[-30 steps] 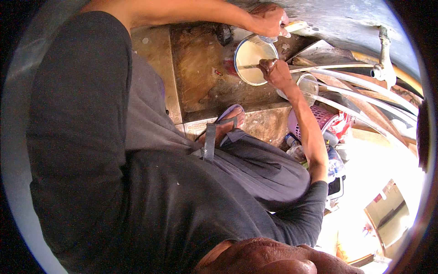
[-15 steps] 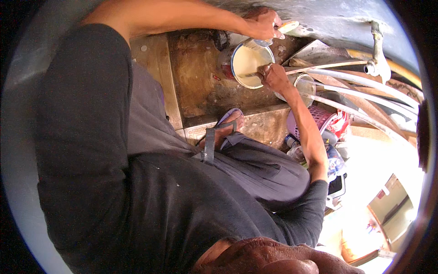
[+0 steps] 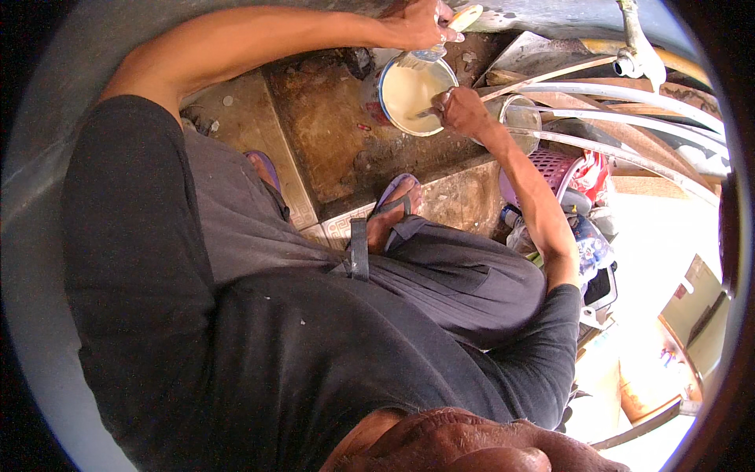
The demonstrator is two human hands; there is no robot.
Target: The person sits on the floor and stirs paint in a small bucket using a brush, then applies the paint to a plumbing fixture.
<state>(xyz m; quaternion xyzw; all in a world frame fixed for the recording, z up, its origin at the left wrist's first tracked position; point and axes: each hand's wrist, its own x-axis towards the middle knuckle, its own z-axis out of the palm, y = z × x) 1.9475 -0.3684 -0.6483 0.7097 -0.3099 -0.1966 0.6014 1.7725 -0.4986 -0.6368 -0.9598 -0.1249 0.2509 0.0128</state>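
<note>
My left hand (image 3: 425, 25) is closed around a paintbrush (image 3: 467, 17) with a pale handle. Its bristles (image 3: 415, 59) lie over the far rim of a round bucket (image 3: 381, 88). Cream-coloured paint (image 3: 409, 88) fills the part of the bucket I can see into. At the bucket's near right side, my right hand (image 3: 465, 114) grips a thin, dark tool (image 3: 425, 113) that reaches into the paint. Fingers hide most of this tool, so its kind is unclear.
A clear container (image 3: 522, 118) stands right of the bucket, with pale pipes (image 3: 621, 116) and wooden strips crossing behind. A purple basket (image 3: 552, 169) is below it. A tap (image 3: 631, 59) juts from the wall. My sandalled feet (image 3: 397, 206) are near the stained board (image 3: 322, 134).
The view has shifted slightly, and my left foot now shows. Relative to the bucket, the paintbrush has moved a little left across the far rim. My right hand still holds the tool in the paint.
</note>
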